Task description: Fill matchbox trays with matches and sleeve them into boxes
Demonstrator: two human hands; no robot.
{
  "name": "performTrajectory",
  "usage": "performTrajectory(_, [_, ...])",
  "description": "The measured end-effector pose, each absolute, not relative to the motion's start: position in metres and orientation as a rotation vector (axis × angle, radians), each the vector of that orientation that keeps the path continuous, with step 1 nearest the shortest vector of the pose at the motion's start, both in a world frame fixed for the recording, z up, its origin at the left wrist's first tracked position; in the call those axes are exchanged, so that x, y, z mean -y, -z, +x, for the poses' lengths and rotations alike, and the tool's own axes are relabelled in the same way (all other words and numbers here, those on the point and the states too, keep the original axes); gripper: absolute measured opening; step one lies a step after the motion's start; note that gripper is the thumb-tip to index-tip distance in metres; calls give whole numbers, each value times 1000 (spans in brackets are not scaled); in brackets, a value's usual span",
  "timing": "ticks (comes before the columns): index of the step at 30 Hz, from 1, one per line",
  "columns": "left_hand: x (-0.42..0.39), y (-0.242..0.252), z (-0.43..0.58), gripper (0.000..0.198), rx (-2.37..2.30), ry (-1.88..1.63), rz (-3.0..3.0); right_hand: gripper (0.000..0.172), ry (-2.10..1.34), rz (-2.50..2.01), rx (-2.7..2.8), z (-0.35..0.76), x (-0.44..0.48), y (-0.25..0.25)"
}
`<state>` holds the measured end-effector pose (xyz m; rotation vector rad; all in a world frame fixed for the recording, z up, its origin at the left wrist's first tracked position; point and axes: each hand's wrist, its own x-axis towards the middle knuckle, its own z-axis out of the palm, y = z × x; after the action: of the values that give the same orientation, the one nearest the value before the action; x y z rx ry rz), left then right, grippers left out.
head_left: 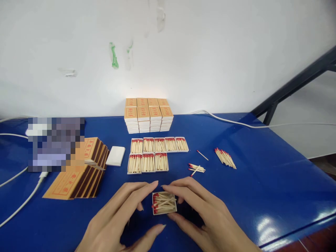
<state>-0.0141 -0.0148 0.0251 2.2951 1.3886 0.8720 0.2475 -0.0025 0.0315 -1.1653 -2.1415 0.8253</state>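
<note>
A small white matchbox tray (164,203) full of loosely crossed, red-tipped matches stands in front of me, between my hands. My right hand (202,213) grips its right part, with the thumb at the near side and the index finger at the far side. To the left of the tray, my left hand (126,213) is open, thumb and fingers apart, holding nothing. Beyond my hands are two rows of filled matchbox trays (154,162). Loose matches (196,168) lie to the right of those rows, with a larger bunch of matches (225,158) farther right.
Closed matchboxes (148,113) are stacked against the wall. Flattened orange matchbox sleeves (76,180) fan out at left, beside a small white block (116,156) and a blurred-out object (55,143). A white cable (231,121) crosses the blue table (252,189).
</note>
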Motion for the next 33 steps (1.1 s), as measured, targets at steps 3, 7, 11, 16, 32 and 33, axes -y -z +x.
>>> performTrajectory(3, [13, -25, -13, 61, -1409, -878, 2283, 45, -878, -1115, 2136, 247, 0, -30])
performTrajectory(7, [13, -25, -13, 60, -1421, -896, 2277, 39, -751, -1121, 2124, 245, -2, -28])
performTrajectory(11, [14, -25, -13, 60, -1430, -883, 2262, 42, -674, -1143, 2123, 244, -1, -27])
performTrajectory(16, [13, -24, -14, 52, -1450, -875, 2262, 40, -593, -1160, 2101, 241, 0, -25])
performTrajectory(32, [9, -25, -23, 17, -1325, -882, 2379, 45, -837, -1156, 2149, 247, -2, -26])
performTrajectory(33, [9, -25, -23, 17, -1321, -874, 2377, 45, -861, -1153, 2147, 247, -2, -26])
